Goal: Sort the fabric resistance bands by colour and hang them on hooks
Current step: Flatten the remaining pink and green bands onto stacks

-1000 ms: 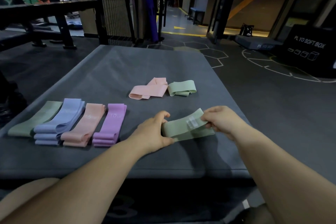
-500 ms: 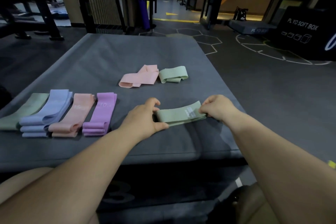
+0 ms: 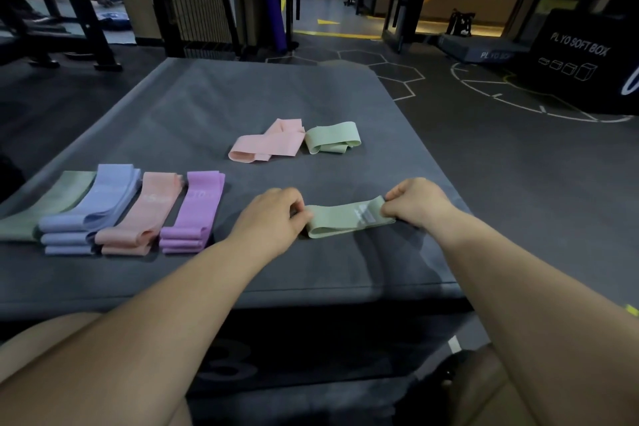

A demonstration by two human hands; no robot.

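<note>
Left hand: you're pinching the left end of the green band, fingers curled.
Right hand: you're gripping its right end, beside the white label.
Green band: it's lying flattened between your hands, near the front edge of the mat.
Tip: you're aiming for even pull, squared edges.
Sorted row: the green pile is sitting leftmost.
Far: a peach band and a second green band are waiting side by side.
</note>
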